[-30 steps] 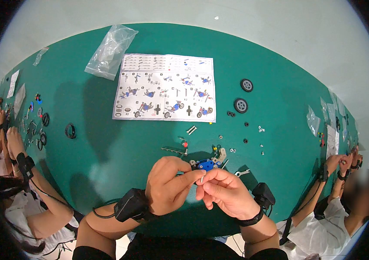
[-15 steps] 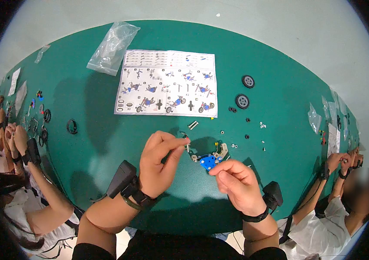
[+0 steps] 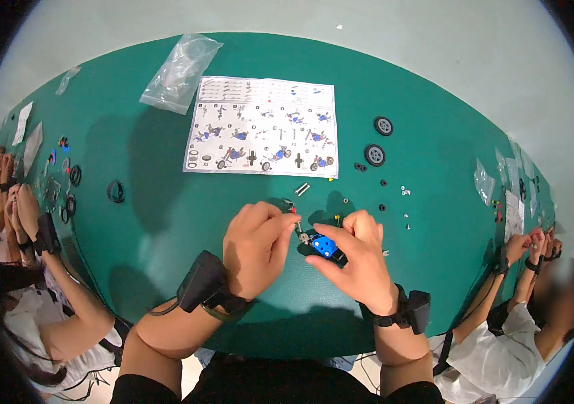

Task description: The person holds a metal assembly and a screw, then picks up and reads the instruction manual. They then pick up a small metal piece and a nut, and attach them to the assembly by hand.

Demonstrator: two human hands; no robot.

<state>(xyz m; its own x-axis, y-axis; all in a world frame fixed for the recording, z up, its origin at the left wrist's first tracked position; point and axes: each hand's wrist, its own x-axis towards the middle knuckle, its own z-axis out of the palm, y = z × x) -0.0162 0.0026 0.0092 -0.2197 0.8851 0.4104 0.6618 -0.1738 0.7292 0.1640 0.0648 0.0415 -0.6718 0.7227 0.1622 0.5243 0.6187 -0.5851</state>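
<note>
Above the table, a small toy-vehicle assembly with a blue perforated plate is between my hands. My right hand holds it, thumb at the near side and fingers across the far side, hiding much of it. My left hand has thumb and forefinger pinched at the thin metal end of the assembly, beside a small red bit. Exactly what those fingertips grip is partly hidden. A yellow piece shows just beyond my right fingers.
An instruction sheet lies ahead, with a clear plastic bag at its left. Two wheels, metal cylinders, black rubber rings and small nuts lie to the right. A black tyre lies left. Co-workers' hands work at both sides.
My right hand has shifted from pinching the blue plate's near edge to a wider hold across it. The assembly has turned and come nearer my left hand, which stays pinched.
</note>
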